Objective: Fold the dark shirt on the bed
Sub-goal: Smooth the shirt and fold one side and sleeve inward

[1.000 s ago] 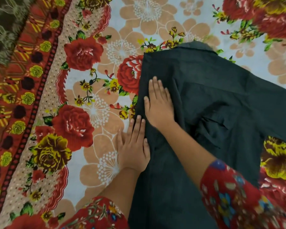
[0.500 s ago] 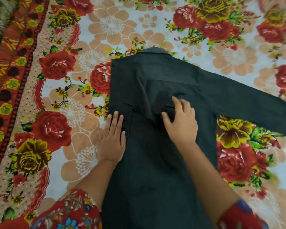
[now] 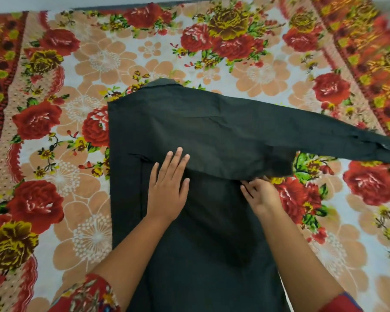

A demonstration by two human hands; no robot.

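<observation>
Fingers (image 3: 178, 157) straight, left hand (image 3: 167, 191) presses dark shirt (image 3: 189, 122) — right hand (image 3: 261, 195) pinches it.

Dark shirt (image 3: 212, 131) flat, sleeve outstretched

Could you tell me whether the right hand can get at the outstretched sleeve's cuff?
Probably yes: the right hand pinches the dark shirt by the armpit, and only bedspread separates it from the cuff.

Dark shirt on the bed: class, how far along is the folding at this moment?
Done: the dark shirt looks folded in on its left side. In hand: left hand presses it flat, right hand grips fabric under the outstretched sleeve. Left: that sleeve, then the body.
</observation>
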